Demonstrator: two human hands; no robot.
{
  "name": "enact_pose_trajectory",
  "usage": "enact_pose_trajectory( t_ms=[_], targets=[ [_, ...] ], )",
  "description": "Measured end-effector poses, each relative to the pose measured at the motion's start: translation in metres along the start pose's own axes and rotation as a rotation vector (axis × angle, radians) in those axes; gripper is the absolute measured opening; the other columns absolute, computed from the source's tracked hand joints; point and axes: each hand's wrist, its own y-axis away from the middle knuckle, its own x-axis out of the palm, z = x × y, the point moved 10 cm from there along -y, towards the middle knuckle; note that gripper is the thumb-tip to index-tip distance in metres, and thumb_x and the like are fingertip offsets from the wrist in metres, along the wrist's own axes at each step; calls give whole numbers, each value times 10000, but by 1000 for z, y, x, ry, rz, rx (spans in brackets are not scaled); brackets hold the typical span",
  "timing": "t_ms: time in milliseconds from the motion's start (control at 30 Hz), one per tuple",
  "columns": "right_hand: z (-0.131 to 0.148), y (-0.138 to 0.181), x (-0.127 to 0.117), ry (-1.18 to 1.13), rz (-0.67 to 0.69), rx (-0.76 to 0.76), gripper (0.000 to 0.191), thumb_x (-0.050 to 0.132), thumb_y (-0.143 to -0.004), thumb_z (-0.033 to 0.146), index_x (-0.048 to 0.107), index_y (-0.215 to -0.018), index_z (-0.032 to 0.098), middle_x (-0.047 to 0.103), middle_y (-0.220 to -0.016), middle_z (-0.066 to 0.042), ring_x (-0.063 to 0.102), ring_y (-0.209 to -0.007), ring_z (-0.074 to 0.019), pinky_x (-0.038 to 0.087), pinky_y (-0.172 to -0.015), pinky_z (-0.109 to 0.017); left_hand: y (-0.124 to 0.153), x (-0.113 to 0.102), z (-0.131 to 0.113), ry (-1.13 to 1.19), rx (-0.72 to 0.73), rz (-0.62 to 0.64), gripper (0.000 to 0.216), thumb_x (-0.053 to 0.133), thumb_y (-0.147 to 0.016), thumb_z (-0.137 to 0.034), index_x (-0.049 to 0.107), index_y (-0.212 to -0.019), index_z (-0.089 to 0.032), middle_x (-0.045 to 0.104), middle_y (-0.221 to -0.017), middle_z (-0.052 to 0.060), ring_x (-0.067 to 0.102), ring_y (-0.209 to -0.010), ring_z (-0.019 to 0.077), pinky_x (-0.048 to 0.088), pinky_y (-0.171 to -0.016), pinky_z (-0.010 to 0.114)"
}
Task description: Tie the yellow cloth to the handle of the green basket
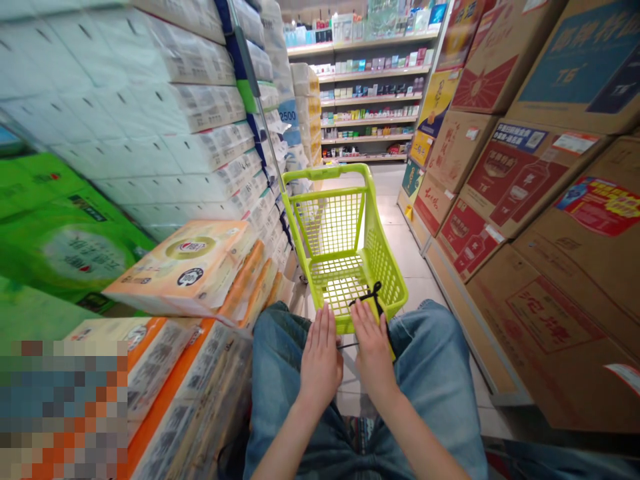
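A yellow-green plastic shopping basket with lattice walls stands on the floor before my knees, its long pull handle leaning up to the left. My left hand is palm down with fingers stretched out together, its fingertips at the basket's near rim. Beside it my right hand also has its fingers straight, lying over a yellow-green piece with black edging that it mostly covers. A black cord tied in a bow shows just above the right fingertips. Neither hand grips anything that I can see.
Stacked tissue packs and white paper bales rise close on the left. Printed cardboard cartons wall the right side. At the aisle's far end is a shelf unit with small boxes. Tiled floor runs between.
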Motion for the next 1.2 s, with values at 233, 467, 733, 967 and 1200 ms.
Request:
enact_pose_trajectory(
  t_ms=[233,467,733,967,1200],
  targets=[
    [23,4,10,19,125,-178,846,327,-809,-61,140,-1581,231,413,-1562,-55,321,-1473,-172,265,-1208,-468,-1,2,4,-2,7,-4,928,453,-805,-33,-60,-1573,-125,202,-1634,167,188,-1511,271,324,-1195,463],
    [-90,0,-39,56,27,-1,900,323,-751,-73,208,-1570,282,428,-1555,-62,330,-1470,-195,265,-1201,-517,-3,2,5,26,38,21,972,483,-765,-27,-47,-1574,-119,205,-1640,142,166,-1517,264,316,-1204,453],
    [6,-5,6,48,42,-23,852,339,-793,-49,145,-1584,202,433,-1548,-100,362,-1454,-219,267,-1197,-525,-2,1,6,74,31,47,999,522,-740,-66,-26,-1574,-97,161,-1648,151,114,-1525,277,293,-1212,472],
    [18,0,2,21,106,-165,862,333,-781,-51,170,-1579,231,445,-1542,-64,362,-1452,-172,256,-1210,-463,-3,0,6,10,21,17,942,472,-787,-47,-39,-1575,-120,187,-1638,150,171,-1515,261,305,-1205,457],
    [-99,-7,-47,99,24,13,874,332,-758,-60,249,-1562,274,449,-1540,-63,371,-1450,-203,275,-1194,-525,-4,1,4,30,8,20,910,451,-815,-43,-41,-1577,-125,186,-1644,140,166,-1518,259,295,-1213,445]
  ],
)
